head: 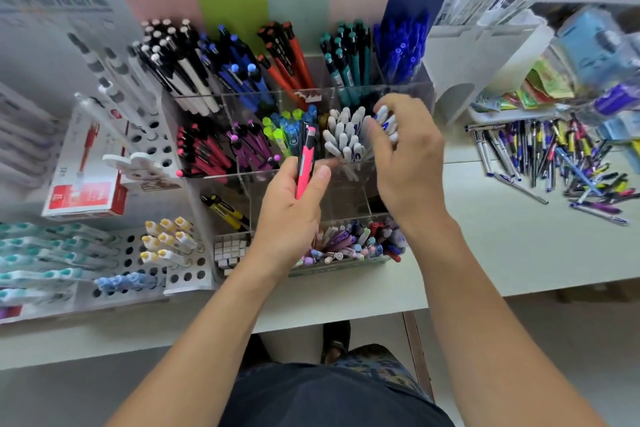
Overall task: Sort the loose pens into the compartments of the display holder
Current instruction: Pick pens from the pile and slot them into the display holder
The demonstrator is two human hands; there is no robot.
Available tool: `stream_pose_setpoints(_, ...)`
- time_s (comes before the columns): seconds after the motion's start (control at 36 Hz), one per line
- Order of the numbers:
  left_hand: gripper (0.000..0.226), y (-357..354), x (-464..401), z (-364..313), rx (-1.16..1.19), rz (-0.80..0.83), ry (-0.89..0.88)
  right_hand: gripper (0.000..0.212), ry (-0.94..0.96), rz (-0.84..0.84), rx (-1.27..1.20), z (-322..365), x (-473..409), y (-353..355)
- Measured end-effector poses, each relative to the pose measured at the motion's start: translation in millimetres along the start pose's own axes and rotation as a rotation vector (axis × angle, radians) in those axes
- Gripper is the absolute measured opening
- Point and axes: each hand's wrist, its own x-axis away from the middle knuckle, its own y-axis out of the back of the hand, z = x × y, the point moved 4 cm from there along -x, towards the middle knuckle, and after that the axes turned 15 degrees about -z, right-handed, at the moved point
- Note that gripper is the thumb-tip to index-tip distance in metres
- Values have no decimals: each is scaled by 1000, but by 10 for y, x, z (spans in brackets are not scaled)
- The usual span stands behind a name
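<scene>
Tabletop, white, carries everything here, and the clear display holder at its middle serves as the landmark. The holder's back row stands packed by colour: black-and-white pens, blue ones, orange ones, teal ones and translucent blue ones. Its middle row has pink pens, purple pens, neon green and blue pens and white-capped pens. In the front row sit yellow-and-black pens and a mixed pastel lot. Right of the holder, well apart, lies a loose heap of pens on the table. Left of the holder a red-and-white box leans beside a perforated white rack.

Over the holder's front, the left hand grips 1 pink pen upright, fingers and thumb curled round its lower barrel, its tip rising before the neon compartment. Above the white-capped compartment, the right hand holds a small bunch of white pens with blue print, fingers curled about them.
</scene>
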Motion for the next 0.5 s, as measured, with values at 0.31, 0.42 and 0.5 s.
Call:
stream_pose_setpoints(0.31, 9, -73, 88, -68, 72, 31, 3, 42, 137, 11, 44, 16, 354, -142)
stream_pose_setpoints(0.42, 23, -37, 39, 9, 134, 96, 113, 47, 197, 48, 165, -18, 449, -155)
stream_pose_setpoints(0.5, 6, 38, 46, -20, 220, 152, 211, 50, 229, 72, 269, -22, 413, -149)
